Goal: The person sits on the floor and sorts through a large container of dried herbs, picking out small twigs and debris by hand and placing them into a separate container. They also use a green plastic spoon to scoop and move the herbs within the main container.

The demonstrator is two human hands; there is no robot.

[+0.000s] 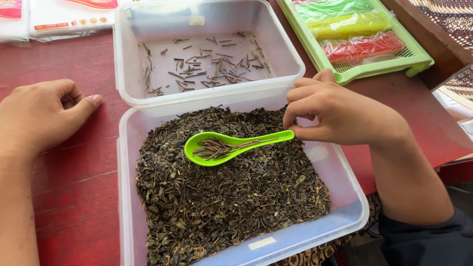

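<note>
My right hand (pixel 340 113) pinches the handle end of a bright green plastic spoon (pixel 231 146). The spoon's bowl holds a small bunch of thin brown stems and hovers over the dried tea leaves (pixel 226 197) that fill a clear plastic container (pixel 345 216) in front of me. Behind it stands a second clear container (pixel 207 49) with scattered brown stems on its bottom. My left hand (pixel 42 113) rests loosely curled on the red table, left of both containers, holding nothing.
A light green slotted tray (pixel 379 66) with green, yellow and red packets lies at the upper right. White printed packages (pixel 64 19) lie at the upper left. The red wooden table (pixel 74 187) ends at the right, near patterned cloth.
</note>
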